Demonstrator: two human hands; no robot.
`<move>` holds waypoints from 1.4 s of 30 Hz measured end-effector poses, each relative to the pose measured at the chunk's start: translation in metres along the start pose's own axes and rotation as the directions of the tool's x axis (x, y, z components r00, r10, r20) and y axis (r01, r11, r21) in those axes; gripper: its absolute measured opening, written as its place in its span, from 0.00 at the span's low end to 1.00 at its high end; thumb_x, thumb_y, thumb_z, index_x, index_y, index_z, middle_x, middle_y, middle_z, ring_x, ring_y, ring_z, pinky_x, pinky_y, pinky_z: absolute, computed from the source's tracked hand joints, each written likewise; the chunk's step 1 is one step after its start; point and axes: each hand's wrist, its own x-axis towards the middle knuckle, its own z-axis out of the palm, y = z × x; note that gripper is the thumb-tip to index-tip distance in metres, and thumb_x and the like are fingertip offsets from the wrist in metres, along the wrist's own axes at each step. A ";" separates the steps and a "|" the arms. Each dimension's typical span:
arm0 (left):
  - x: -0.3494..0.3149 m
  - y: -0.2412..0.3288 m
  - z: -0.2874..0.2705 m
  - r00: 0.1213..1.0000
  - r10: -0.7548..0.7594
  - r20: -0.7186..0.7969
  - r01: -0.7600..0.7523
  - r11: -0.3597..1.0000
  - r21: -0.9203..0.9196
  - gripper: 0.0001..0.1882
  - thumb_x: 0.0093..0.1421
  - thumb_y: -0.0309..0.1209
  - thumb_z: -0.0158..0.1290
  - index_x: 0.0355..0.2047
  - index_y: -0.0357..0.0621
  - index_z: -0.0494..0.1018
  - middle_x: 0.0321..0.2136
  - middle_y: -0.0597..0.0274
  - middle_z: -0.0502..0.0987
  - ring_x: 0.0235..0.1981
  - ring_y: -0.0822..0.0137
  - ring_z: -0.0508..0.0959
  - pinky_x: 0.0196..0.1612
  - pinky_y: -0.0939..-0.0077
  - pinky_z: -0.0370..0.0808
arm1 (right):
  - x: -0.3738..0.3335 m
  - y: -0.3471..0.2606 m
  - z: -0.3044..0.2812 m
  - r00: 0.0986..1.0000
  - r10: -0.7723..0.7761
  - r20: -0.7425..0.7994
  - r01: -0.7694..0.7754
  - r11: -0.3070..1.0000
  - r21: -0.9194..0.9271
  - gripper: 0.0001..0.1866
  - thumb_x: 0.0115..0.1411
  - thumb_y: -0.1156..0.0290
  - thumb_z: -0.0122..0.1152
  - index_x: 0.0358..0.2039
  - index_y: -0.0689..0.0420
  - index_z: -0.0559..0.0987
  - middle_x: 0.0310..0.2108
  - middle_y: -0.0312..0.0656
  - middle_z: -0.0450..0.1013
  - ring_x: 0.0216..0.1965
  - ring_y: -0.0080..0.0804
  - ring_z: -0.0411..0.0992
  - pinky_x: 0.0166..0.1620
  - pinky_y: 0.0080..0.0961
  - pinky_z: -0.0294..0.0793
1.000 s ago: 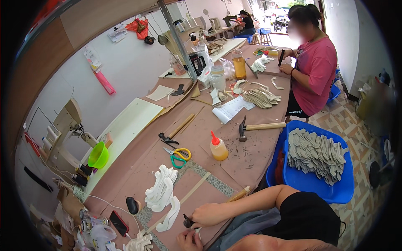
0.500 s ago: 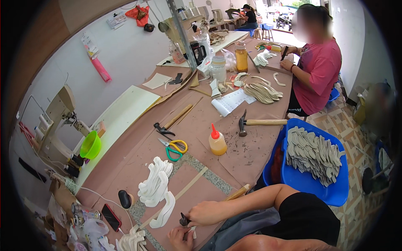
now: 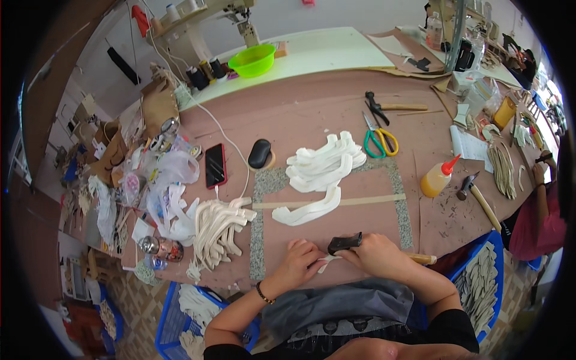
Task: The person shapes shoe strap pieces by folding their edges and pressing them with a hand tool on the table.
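My right hand grips a hammer close to its dark head; the end of its wooden handle shows beyond my wrist. My left hand is closed, its fingertips pinching a small white strip at the table's near edge. The strip lies between both hands, partly hidden by my fingers. Just beyond, a single curved white strip lies at the front of a pile of white strips. A heap of cream strips lies left of my left hand.
Scissors, another hammer, a glue bottle and a third hammer lie farther right. A phone and black case sit left. Blue baskets stand below the table; a co-worker is at far right.
The head view has swung left, so the table is now seen squarely and the co-worker sits at the right rim. Both hands remain at the small strip, the hammer still in my right.
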 end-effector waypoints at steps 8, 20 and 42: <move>-0.002 -0.009 0.000 0.978 0.199 0.067 -0.205 0.975 0.090 0.11 0.54 0.25 0.64 0.37 0.40 0.78 0.32 0.61 0.73 0.37 0.57 0.75 0.49 0.57 0.73 | 0.007 -0.006 -0.011 1.000 0.001 0.001 -0.001 1.000 0.009 0.14 0.65 0.59 0.63 0.40 0.58 0.82 0.31 0.51 0.79 0.31 0.53 0.79 0.34 0.45 0.80; -0.002 0.001 -0.001 0.955 0.266 0.133 -0.293 0.913 0.283 0.11 0.57 0.27 0.57 0.39 0.34 0.77 0.33 0.57 0.72 0.39 0.58 0.73 0.53 0.60 0.72 | 0.013 -0.027 -0.018 0.996 0.076 0.051 -0.073 0.996 -0.041 0.20 0.60 0.68 0.67 0.53 0.52 0.81 0.39 0.48 0.80 0.38 0.55 0.78 0.42 0.45 0.79; -0.018 0.031 0.019 0.998 -0.004 -0.064 0.024 0.944 0.329 0.12 0.55 0.25 0.62 0.39 0.34 0.79 0.36 0.57 0.74 0.41 0.57 0.74 0.50 0.57 0.70 | 0.011 -0.021 -0.016 0.995 0.019 0.096 -0.019 1.000 0.004 0.18 0.60 0.70 0.67 0.52 0.55 0.81 0.40 0.48 0.80 0.38 0.54 0.79 0.40 0.43 0.80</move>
